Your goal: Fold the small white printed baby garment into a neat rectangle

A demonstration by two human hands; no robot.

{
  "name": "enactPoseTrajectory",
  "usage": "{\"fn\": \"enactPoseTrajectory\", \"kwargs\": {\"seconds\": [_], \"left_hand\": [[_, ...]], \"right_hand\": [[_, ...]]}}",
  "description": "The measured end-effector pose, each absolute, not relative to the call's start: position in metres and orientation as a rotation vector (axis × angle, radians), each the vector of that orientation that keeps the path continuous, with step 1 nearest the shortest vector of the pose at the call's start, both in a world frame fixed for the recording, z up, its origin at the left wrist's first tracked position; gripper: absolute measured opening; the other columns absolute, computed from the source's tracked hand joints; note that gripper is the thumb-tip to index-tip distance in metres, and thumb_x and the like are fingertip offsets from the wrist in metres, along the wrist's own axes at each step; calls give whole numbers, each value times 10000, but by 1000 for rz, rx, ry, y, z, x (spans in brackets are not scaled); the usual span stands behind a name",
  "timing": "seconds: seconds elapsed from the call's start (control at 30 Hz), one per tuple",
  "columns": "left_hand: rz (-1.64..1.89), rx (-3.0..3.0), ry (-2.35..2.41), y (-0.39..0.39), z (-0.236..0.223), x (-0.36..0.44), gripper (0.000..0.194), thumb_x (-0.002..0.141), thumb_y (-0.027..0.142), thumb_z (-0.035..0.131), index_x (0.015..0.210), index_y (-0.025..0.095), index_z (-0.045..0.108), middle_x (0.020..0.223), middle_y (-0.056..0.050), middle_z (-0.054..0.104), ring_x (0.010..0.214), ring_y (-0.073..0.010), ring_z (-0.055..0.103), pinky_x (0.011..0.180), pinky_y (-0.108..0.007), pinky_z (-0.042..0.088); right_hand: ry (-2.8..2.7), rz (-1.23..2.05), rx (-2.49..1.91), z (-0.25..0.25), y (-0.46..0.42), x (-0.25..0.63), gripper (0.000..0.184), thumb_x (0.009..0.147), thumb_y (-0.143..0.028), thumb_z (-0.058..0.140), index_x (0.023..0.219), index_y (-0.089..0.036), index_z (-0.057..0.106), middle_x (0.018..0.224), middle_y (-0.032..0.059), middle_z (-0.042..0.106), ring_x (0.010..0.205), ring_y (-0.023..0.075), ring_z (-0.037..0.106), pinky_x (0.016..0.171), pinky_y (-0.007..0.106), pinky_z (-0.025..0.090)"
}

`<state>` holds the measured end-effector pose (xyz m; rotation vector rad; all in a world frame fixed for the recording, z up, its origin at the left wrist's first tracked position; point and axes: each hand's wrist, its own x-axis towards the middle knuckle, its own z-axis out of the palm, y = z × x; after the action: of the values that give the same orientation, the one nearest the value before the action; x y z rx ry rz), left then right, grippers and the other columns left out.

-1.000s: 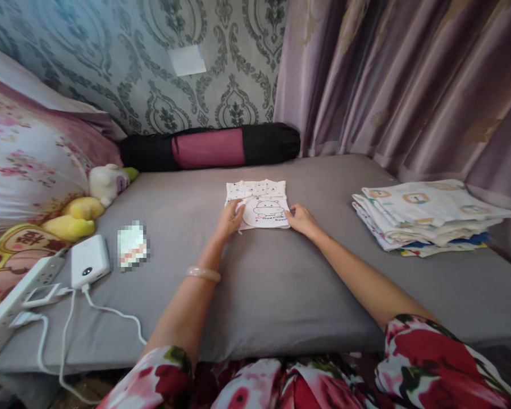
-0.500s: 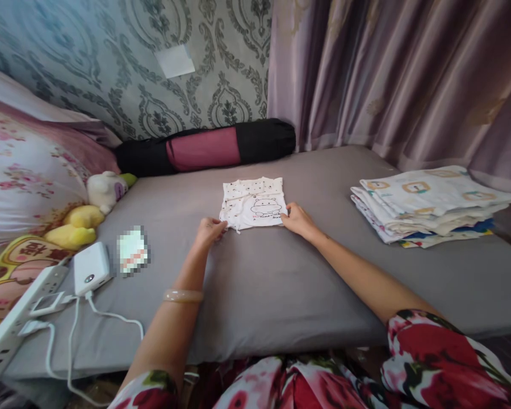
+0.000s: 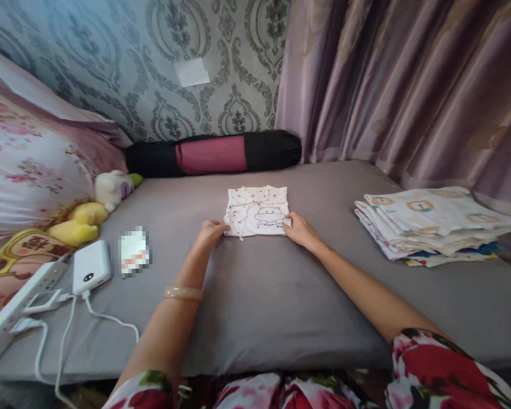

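A small white baby garment lies folded into a rough rectangle on the grey bed sheet. It has a little dotted print and a line-drawn hippo-like animal on its front right part. My left hand pinches the near left corner between thumb and fingers. At the near right corner, my right hand grips the edge in the same way. A short tie string hangs from the near edge beside my left hand.
To the right sits a stack of folded printed cloths. A power bank with white cables and a power strip lie at left, near plush toys. A black and maroon rolled bag rests along the wall.
The view has tilted up slightly, so everything sits a little lower in the picture. Both hands keep hold of the garment's near corners, and its fold looks the same.
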<state>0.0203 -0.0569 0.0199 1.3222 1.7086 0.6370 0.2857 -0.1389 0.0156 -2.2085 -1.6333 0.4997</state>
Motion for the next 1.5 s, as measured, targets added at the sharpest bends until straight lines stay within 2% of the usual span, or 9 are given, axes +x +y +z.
{"fn": "enactPoseTrajectory", "kwargs": {"seconds": [0.2, 0.5, 0.63, 0.77, 0.87, 1.03, 1.23, 1.37, 1.5], "left_hand": [[551, 1427, 1677, -57, 18, 10, 219, 713, 267, 707, 694, 192, 502, 436, 83, 420, 398, -74, 392, 441, -201, 291], [432, 1789, 1706, -52, 10, -9, 402, 727, 339, 699, 1051, 166, 534, 671, 32, 567, 607, -138, 541, 577, -239, 384], [448, 1969, 1544, -58, 17, -11, 485, 781, 312, 587, 1249, 214, 500, 646, 59, 541, 645, -146, 542, 649, -252, 400], [405, 1993, 1300, -61, 20, -18, 388, 827, 399, 486, 1145, 206, 595, 622, 50, 500, 610, -141, 511, 621, -256, 400], [327, 2039, 1216, -60, 22, -23, 381, 821, 458, 491, 1037, 186, 650, 666, 22, 534, 651, -151, 527, 622, -264, 406], [293, 2182, 1144, -57, 18, -24, 451, 694, 197, 530, 1139, 168, 594, 760, 13, 563, 700, -154, 539, 670, -275, 437], [490, 2489, 1148, -47, 2, -22, 352, 721, 113, 486, 1020, 187, 657, 897, -52, 536, 824, -187, 525, 770, -322, 454], [603, 2628, 1104, -39, -1, -22, 264, 811, 197, 525, 1009, 226, 696, 1037, -86, 568, 924, -222, 502, 860, -377, 439], [650, 2577, 1067, -30, 4, -19, 229, 872, 249, 493, 972, 233, 698, 1093, -69, 638, 978, -223, 521, 928, -386, 408]], "right_hand": [[-1752, 460, -2182, 16, -140, 289, 343, 892, -288, 474, 1220, -242, 566, 967, 52, 684, 829, 201, 604, 638, 255, 361], [-1807, 472, -2165, 18, -142, 301, 332, 861, -265, 493, 1163, -242, 627, 934, 35, 686, 781, 176, 582, 635, 236, 355], [-1798, 483, -2085, 15, -145, 300, 308, 892, -317, 478, 1138, -245, 648, 861, 23, 680, 748, 170, 576, 639, 239, 362], [-1779, 560, -1986, 14, -149, 304, 312, 901, -389, 484, 1102, -240, 669, 820, 12, 664, 709, 154, 572, 654, 241, 389], [-1873, 600, -1889, 15, -155, 309, 376, 852, -352, 545, 1191, -216, 633, 952, 39, 669, 781, 161, 591, 715, 248, 422], [-2147, 523, -1827, 21, -165, 313, 555, 765, -137, 531, 1315, -202, 547, 1193, 88, 609, 959, 193, 598, 775, 250, 426], [-2171, 147, -1887, 19, -164, 305, 347, 886, -144, 446, 1159, -221, 644, 1109, 90, 608, 924, 203, 601, 753, 285, 438], [-2255, -118, -1682, 14, -154, 310, 279, 874, -164, 528, 1104, -205, 679, 1250, 129, 587, 1096, 266, 556, 910, 387, 424], [-2241, 38, -1470, 7, -139, 317, 295, 916, -156, 483, 1122, -239, 676, 1210, 74, 669, 1132, 212, 586, 1035, 411, 365]]}}
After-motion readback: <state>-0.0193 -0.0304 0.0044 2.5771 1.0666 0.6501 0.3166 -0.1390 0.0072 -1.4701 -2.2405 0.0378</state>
